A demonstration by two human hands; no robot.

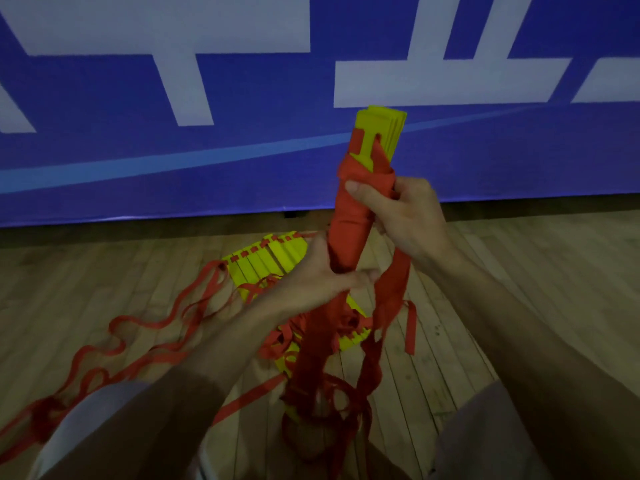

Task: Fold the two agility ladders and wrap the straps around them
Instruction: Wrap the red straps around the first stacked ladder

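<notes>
Head view: both hands clamp the upright folded ladder [379, 133]; left hand [322, 275] low, right hand [398, 213] pinching red strap [349, 216]; second ladder [266, 258] on floor [519, 271].

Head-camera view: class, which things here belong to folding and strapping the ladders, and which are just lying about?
Belongs to the job:
upright bundle of yellow plastic rungs wrapped in red fabric strap, gripped by the left hand and right hand;
second fan of yellow plastic rungs lying behind it;
loose red fabric straps trailing below.

Just there:
blue-and-white wall banner;
wooden plank floor.
</notes>
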